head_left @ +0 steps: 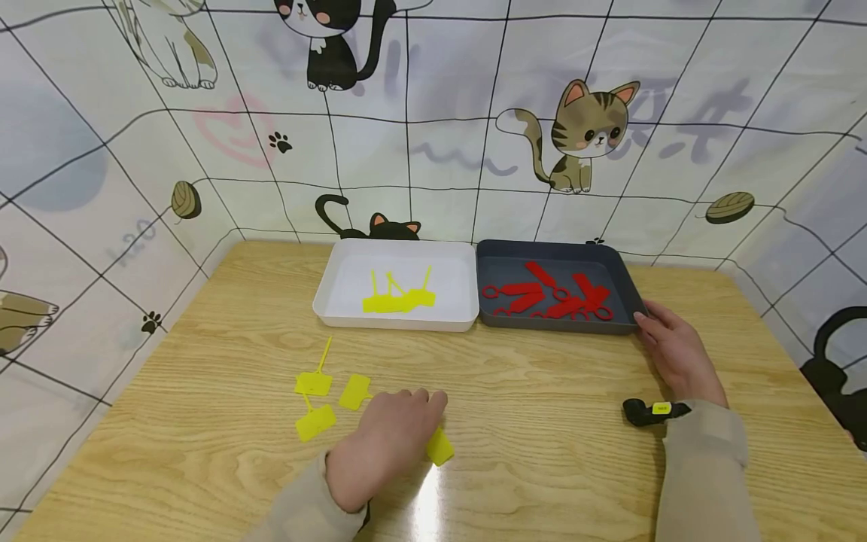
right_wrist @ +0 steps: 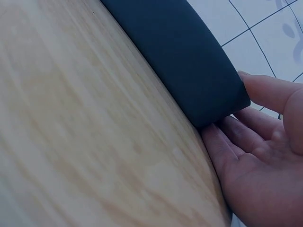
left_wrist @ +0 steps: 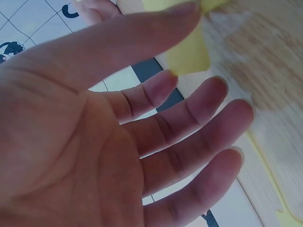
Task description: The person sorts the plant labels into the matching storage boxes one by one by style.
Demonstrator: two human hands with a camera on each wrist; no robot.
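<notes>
My left hand [head_left: 393, 433] is low over the table, its fingers loosely extended around a yellow plant label [head_left: 440, 446]. In the left wrist view the thumb crosses in front of that label [left_wrist: 189, 54], and one fingertip is by its corner; firm contact cannot be told. Several more yellow labels lie beside this hand, one being a label [head_left: 315, 423] to its left. My right hand [head_left: 680, 357] grips the near right corner of a dark grey tray [head_left: 555, 326]. In the right wrist view the thumb touches the tray's [right_wrist: 189, 61] rim, with fingers tucked below the corner.
A white tray [head_left: 396, 324] with several yellow labels stands left of the grey one, side by side. Several red tags [head_left: 521, 289] with ring ends lie in the grey tray. Cat-patterned cloth [head_left: 440, 150] hangs behind the wooden table [head_left: 542, 452]. A black strap device [head_left: 653, 412] is at the right wrist.
</notes>
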